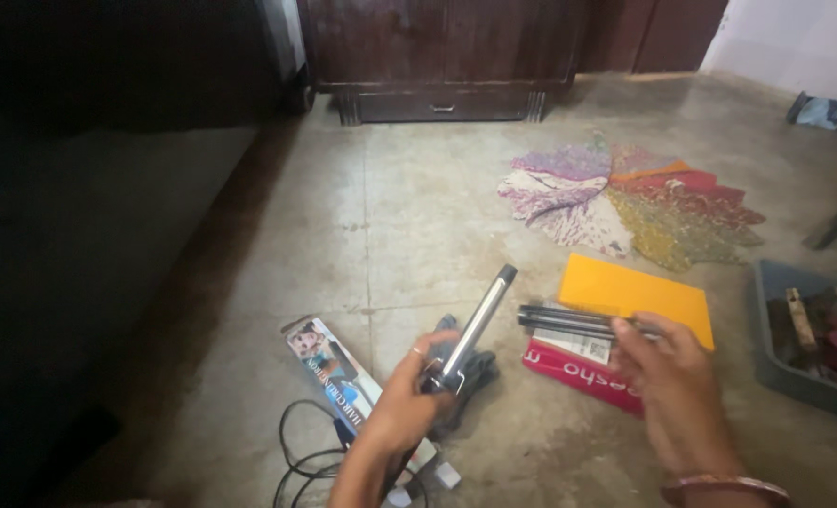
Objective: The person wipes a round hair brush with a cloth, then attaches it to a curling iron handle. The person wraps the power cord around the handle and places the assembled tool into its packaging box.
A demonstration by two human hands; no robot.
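Long white printed carton [348, 390] flat on concrete floor [418, 207], below left hand [407, 400]. Left hand closed around curling iron [470, 329], smooth metal barrel angled up-right, black cord [296, 461] looped beside. Right hand [677, 386] pinching thin black rods [569, 320], fingers partly curled. Orange card [639, 296] over red packet [578, 372]. Grey bin [813, 339] right. Patchwork fabric mat [635, 202] beyond.

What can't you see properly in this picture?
- Grey bin, head view: cut off by the right edge; its tools are a dim jumble.
- Curling iron handle: hidden inside the left hand.
- Black cord: runs off the bottom edge.
- Red packet: partly hidden by the right hand.
- Left side of the room: too dark to tell.
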